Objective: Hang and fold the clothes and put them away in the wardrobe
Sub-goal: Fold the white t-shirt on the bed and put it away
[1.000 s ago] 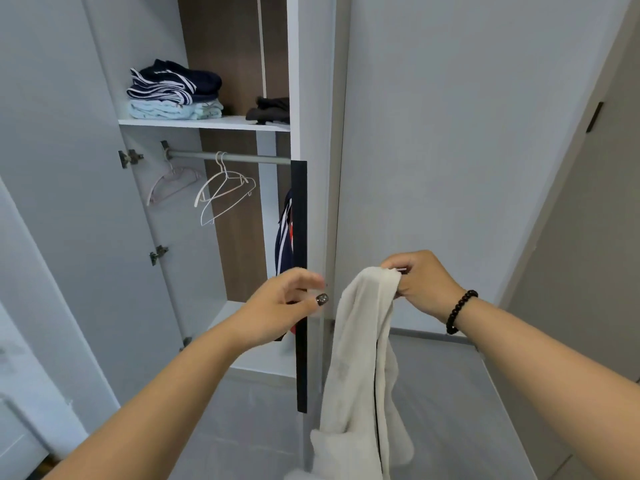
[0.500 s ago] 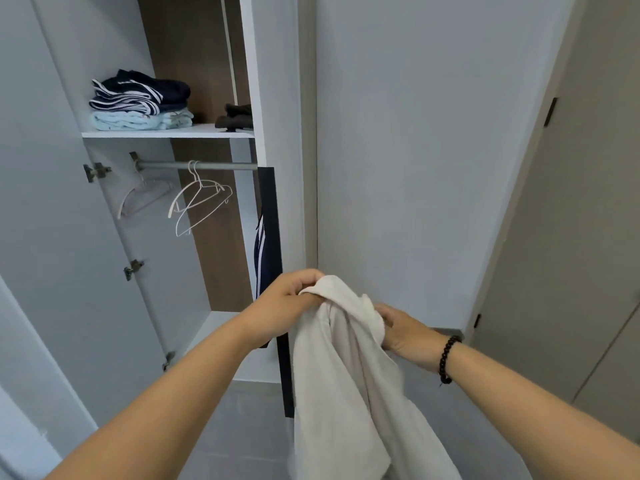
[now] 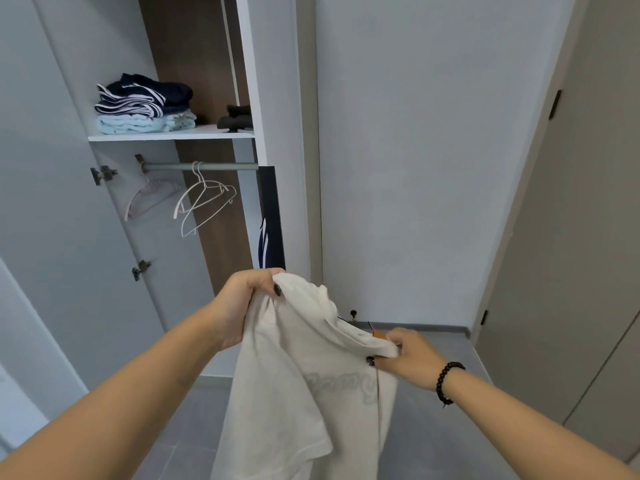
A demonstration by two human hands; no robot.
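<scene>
My left hand (image 3: 247,304) grips the top edge of the white shirt (image 3: 301,386), fingers curled over the fabric at what I judge to be a shoulder. My right hand (image 3: 407,351) pinches the opposite upper edge, lower and to the right. The hands are well apart, so the cloth between them is stretched into a slack span and the rest hangs free toward the floor (image 3: 426,407). I judge this hold is meant to open the garment out and find its shape before hanging or folding.

The shirt is soft, matt, off-white knit with a pale raised print on the front; the lettering is too faint to read. An orange tag (image 3: 379,335) shows near my right fingers.

The wardrobe (image 3: 277,81) stands open ahead. On its shelf (image 3: 166,136) sit folded clothes (image 3: 145,109), dark striped over pale blue, with a small dark bundle (image 3: 237,117) beside. Below, the metal rail (image 3: 207,167) carries thin bare hangers (image 3: 204,199), one pinkish, the others white. A dark garment (image 3: 265,240) hangs partly hidden behind the frame.

A hanger is within reach of the rail for the next step, in my judgement.
</scene>
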